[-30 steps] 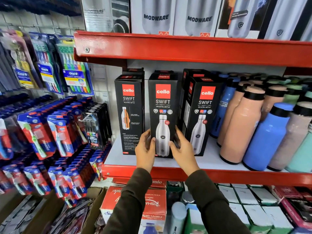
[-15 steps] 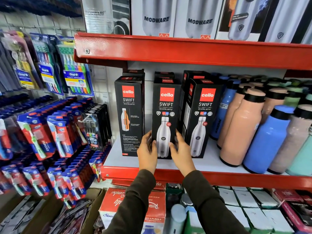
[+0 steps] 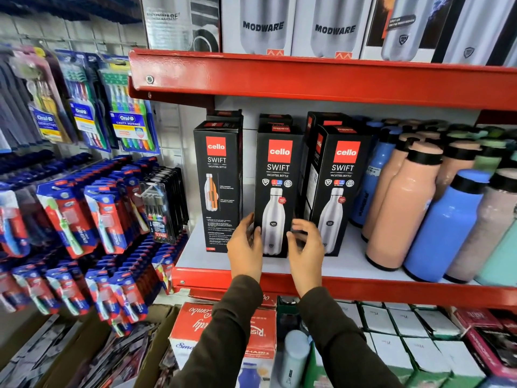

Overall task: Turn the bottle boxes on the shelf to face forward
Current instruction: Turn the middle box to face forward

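Both my hands have loosened since a second ago: then they clasped the middle box (image 3: 277,191), now my left hand (image 3: 244,246) only brushes its left edge, fingers open, and my right hand (image 3: 306,247) hangs spread just beside its right edge, gripping nothing. That box stands upright on the shelf (image 3: 363,273), front outward, squared between its neighbours. I judge the left box (image 3: 218,186) needs turning next, since it shows a side panel.

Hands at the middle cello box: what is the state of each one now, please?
Left hand: open, fingers on the left edge of the middle box.
Right hand: open, blurred, at its right edge; contact unclear.
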Demonstrator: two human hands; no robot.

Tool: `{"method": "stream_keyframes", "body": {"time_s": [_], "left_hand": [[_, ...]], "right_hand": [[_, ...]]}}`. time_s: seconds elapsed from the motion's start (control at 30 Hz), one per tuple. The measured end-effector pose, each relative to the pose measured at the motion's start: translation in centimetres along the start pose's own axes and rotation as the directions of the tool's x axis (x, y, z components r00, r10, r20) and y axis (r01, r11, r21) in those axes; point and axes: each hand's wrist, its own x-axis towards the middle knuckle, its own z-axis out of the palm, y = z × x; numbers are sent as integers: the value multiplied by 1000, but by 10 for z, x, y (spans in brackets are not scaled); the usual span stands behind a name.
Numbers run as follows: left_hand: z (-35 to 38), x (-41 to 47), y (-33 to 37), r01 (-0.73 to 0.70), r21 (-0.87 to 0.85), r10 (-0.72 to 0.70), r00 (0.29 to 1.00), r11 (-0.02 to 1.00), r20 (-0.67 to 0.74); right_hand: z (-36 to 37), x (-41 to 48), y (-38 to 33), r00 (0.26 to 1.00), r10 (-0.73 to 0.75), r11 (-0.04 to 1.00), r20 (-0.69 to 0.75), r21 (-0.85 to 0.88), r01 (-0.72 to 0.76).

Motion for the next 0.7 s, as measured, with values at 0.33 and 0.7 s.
{"method": "stream_keyframes", "body": {"time_s": [0.33, 0.7], "left_hand": [[-40, 1, 7, -296, 81, 305, 942, 952, -142], [-98, 44, -18, -88, 142, 94, 995, 986, -35]], "right_hand": [[20, -13, -30, 995, -103, 988, 7, 119, 101], [83, -26, -54, 957, -38, 999, 289, 15, 35]]}}
